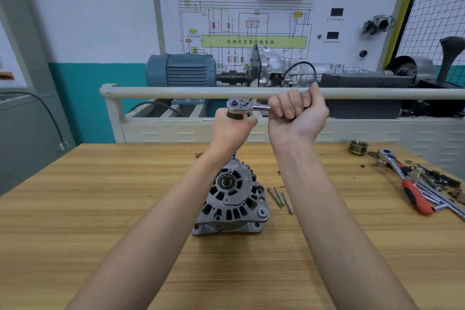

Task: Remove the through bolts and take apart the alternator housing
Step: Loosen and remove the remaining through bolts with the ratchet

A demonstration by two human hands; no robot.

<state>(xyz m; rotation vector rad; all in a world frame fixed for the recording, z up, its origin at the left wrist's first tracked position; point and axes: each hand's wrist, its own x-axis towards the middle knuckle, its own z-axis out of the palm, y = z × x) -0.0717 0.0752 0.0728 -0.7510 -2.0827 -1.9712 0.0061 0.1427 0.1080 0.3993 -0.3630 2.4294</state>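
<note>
Three through bolts (279,196) already out, lying loose just right of alternator (232,199), so likely on the last bolt. Head view only: alternator standing shaft-up near middle of wooden bench (100,209). Above alternator's far edge, ratchet (241,105) raised on a long extension; lower tip (234,156) seen at far rim of housing, seated on a bolt head or not cannot tell. Left hand (232,128) wrapped round the extension just under ratchet head; right hand (298,114) fisted on ratchet handle. Next: swing handle to back bolt out, keep extension vertical, then lift bolt and split housing halves. Far right of alternator: pulley (358,146), red-handled ratchet (407,184), scattered sockets. Nothing blocking swing; rail (176,92) well behind.
</note>
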